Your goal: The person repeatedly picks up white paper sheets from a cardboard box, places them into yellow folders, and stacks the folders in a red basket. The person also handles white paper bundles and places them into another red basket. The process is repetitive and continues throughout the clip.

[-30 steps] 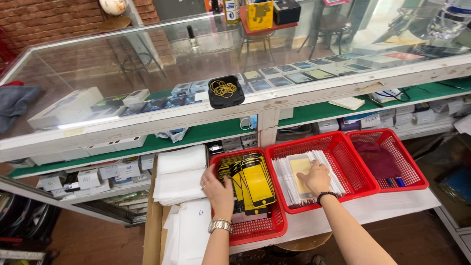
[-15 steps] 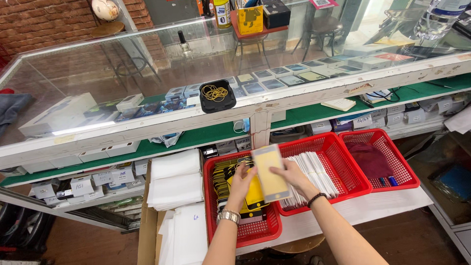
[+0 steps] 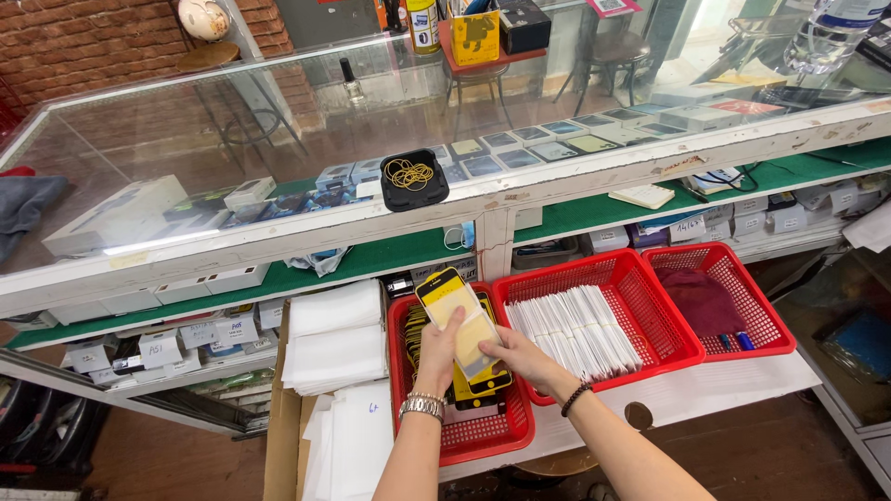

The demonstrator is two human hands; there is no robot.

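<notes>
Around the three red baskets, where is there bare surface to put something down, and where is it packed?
Free: the white sheet in front of the middle basket and right basket, and the glass top left of the black tray. Crowded: all three baskets, where both hands hold a screen protector.

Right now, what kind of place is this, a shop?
Probably a phone accessory shop. A glass counter displays small boxed goods, red baskets hold stacks of packets, and the left hand and right hand hold a yellow-and-black screen protector.
</notes>
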